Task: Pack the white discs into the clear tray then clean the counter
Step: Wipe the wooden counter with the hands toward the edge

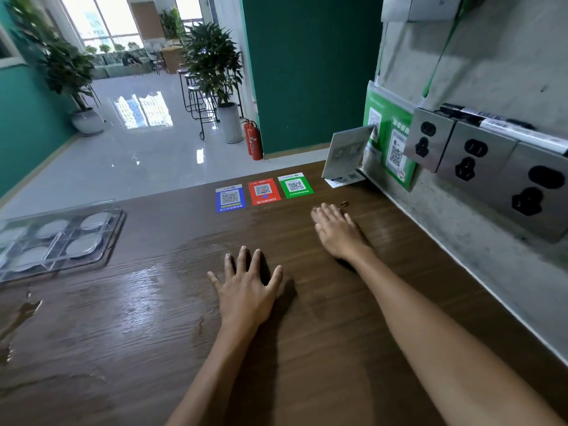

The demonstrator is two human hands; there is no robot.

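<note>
Here, lowest in the frame, two bare forearms reach up over a dark wood counter (307, 364). The left hand (246, 290) lies at centre, palm down, fingers straight and spread flat on the wood, grasping nothing. Higher and to the right, the right hand (336, 232) also lies palm down, fingers straight and close together, released, grasping nothing.

The tray (113, 238) sits at the left edge of the frame, well apart from both hands. It holds several discs (81, 245), each in its own compartment under what looks like a clear lid. Its long axis runs from lower left to upper right. It lies up and to the left of the left fingers, so the left hand is the nearer one.

Packing looks done; wiping probably remains, since wet streaks (135, 296) shine between tray and left hand.

Farther up, three QR stickers (263, 192) lie on the counter. A small brown object (344, 204) sits just beyond the right fingertips; what it is cannot be told.
</note>
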